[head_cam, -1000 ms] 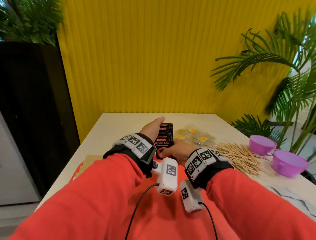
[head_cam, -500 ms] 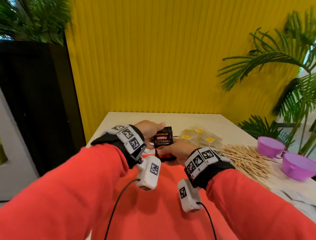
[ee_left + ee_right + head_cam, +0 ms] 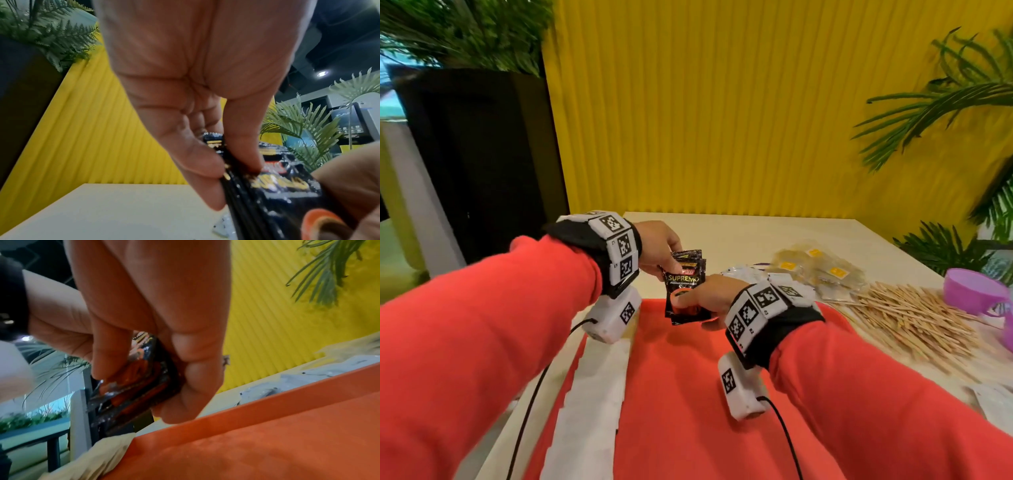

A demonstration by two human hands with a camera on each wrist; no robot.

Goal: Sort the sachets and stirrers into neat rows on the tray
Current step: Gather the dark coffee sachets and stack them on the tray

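Squaring up: a stack of black coffee sachets [image 3: 686, 286] is held between both hands above the far edge of the red tray [image 3: 681, 394]; not yet laid down.
Step in hand: gathering and aligning one kind of sachet before placing it, by my judgement an early stage, as no row shows on the tray.
Left hand [image 3: 659, 247]: thumb and fingers pinch the upper left corner of the stack; the left wrist view shows the thumb pressed on the printed face.
Right hand [image 3: 710, 295]: fingers curled round the lower end, thumb across the orange print.
Orientation: stack near upright, printed face toward the person, long axis running top to bottom, lettering reading level.
Alignment: edges slightly fanned at top and bottom.
Next move calls for: tipping the stack flat and dealing sachets side by side, long axes parallel.
Other stock: pale sachets [image 3: 813, 270] and wooden stirrers [image 3: 904, 315] lie on the tabletop [image 3: 739, 229], right of the tray, unsorted.
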